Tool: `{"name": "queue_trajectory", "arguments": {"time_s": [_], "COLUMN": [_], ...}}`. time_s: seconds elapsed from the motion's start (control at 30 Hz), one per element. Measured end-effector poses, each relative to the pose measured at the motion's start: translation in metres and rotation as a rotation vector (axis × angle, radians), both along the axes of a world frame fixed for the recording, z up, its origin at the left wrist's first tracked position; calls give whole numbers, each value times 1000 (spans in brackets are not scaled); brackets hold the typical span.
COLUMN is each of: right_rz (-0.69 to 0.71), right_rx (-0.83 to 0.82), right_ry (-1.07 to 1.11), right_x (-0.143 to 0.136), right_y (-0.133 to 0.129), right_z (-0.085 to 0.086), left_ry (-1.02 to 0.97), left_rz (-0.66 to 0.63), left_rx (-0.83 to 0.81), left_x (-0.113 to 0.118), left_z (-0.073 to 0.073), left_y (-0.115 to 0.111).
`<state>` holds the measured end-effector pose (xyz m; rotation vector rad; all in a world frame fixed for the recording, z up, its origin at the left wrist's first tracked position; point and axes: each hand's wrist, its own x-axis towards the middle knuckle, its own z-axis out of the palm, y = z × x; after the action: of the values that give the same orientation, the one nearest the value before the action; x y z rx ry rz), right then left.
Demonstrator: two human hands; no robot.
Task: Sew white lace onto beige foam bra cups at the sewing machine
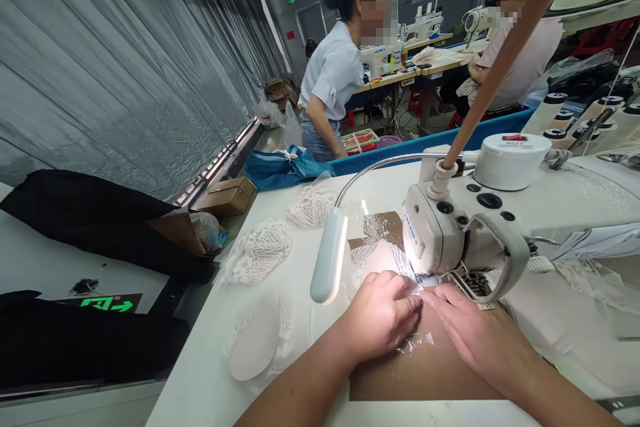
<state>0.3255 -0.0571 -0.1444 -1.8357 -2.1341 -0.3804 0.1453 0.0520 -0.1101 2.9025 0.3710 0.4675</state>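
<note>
A white sewing machine point(433, 233) stands over the work surface, its needle area lit brightly. Just in front of the needle, my left hand point(385, 313) presses with curled fingers on a pale lace piece point(377, 258). Close beside it on the right, my right hand point(463, 323) has its fingers together at the edge of the fabric near the presser foot. The fingertips of both hands nearly meet. Under them lies a brown board point(425, 373). White lace cups point(265, 247) and a smooth pale cup point(256, 340) rest on the table to the left.
A lamp point(330, 257) on a bent metal neck hangs left of the needle. Thread cones point(547, 112) stand at the right. Cardboard boxes point(227, 197) and a blue cloth point(285, 167) lie beyond the table point(200, 360). One person stands behind; another sits at the back right.
</note>
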Motion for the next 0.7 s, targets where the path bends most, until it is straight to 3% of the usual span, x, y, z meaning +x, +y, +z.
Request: {"name": "queue_trajectory", "arguments": {"time_s": [0.2, 0.7], "right_rz": [35, 52], "right_rx": [27, -21], "right_ry": [-43, 14], "right_x": [-2, 6], "right_y": [1, 0], "right_z": [6, -10], "left_ry": [-17, -48], "left_rz": [-37, 162], "left_rx": [-16, -11], "left_x": [-1, 2], "left_z": [-1, -4], "left_y": [1, 4]}}
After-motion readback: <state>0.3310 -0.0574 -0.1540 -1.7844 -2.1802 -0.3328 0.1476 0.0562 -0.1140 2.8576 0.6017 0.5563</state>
